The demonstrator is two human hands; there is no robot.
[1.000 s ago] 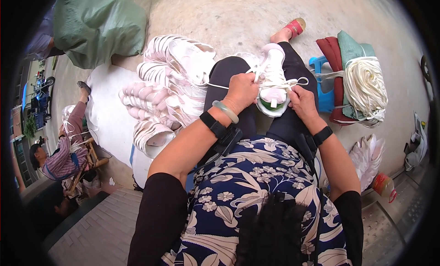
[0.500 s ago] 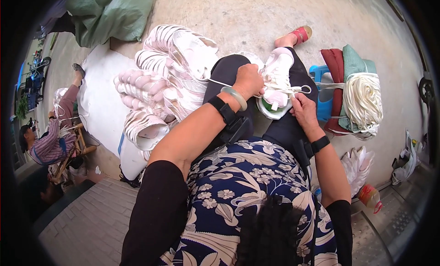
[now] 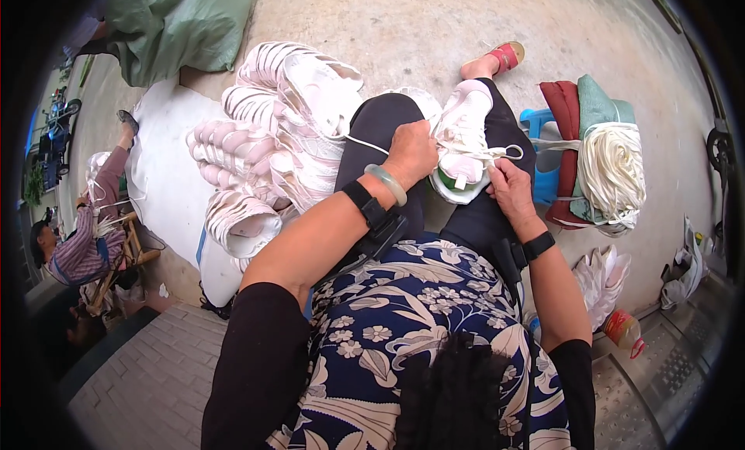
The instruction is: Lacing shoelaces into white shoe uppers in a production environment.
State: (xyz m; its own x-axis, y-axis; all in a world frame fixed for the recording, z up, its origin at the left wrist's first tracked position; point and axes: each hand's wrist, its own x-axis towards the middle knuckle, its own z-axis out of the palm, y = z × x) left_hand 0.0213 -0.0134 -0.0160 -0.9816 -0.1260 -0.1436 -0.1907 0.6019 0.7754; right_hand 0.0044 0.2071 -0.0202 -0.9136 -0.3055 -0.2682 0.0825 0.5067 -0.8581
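A white sneaker (image 3: 464,112) rests across my lap, its green-lined opening toward me. White shoelace (image 3: 506,152) runs over its tongue and stands out in a small loop on the right. At the shoe's left side my left hand (image 3: 413,150) is closed on the lace, and a loose length trails left from it over my thigh. My right hand (image 3: 512,188) pinches lace at the right of the opening, thumb and forefinger together. Exactly which strand each hand grips is partly hidden by the fingers.
Stacked white-and-pink shoe uppers (image 3: 279,132) lie at my left. On my right, a bundle of white laces (image 3: 613,167) sits on folded cloths over a blue stool (image 3: 539,151). A plastic bottle (image 3: 623,331) is lower right. Another person (image 3: 81,240) sits far left.
My left hand has moved slightly left and down, away from the shoe, drawing lace with it. My right hand stays near the opening. The view has shifted a little.
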